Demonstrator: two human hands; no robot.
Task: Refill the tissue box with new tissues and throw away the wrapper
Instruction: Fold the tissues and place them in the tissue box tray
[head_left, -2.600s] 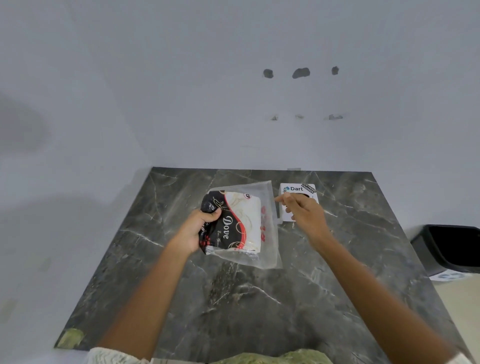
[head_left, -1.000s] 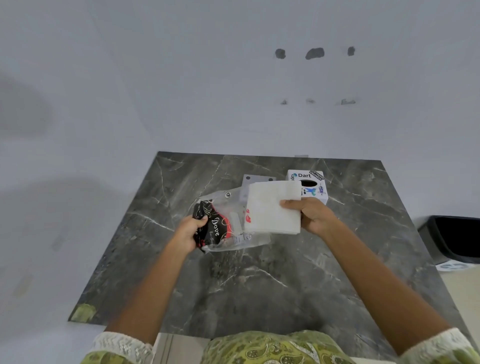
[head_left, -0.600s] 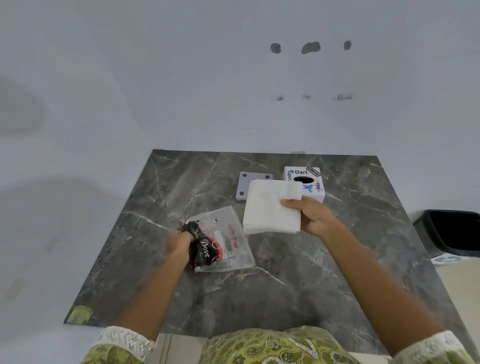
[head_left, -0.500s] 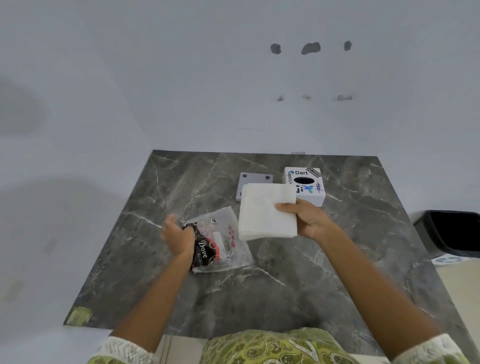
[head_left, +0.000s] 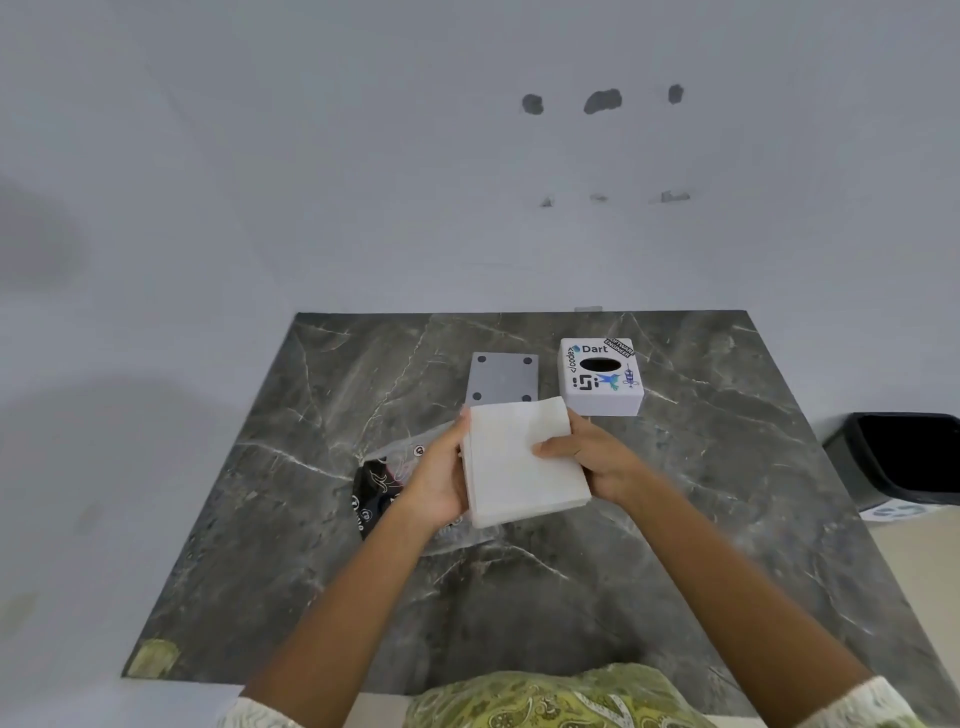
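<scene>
Both hands on the stack of white tissues (head_left: 522, 462), held above the dark marble table (head_left: 727, 467): left hand (head_left: 439, 480) cupped along its left edge, right hand (head_left: 597, 460) gripping the right side w/ thumb on top. Empty Dove wrapper (head_left: 379, 486) lies flat on the table just under/beside the left hand. White tissue box (head_left: 602, 376) w/ stickers sits behind the stack, oval slot up; its grey base plate (head_left: 503, 378) lies to its left. Black bin (head_left: 898, 457) on the floor at right.
</scene>
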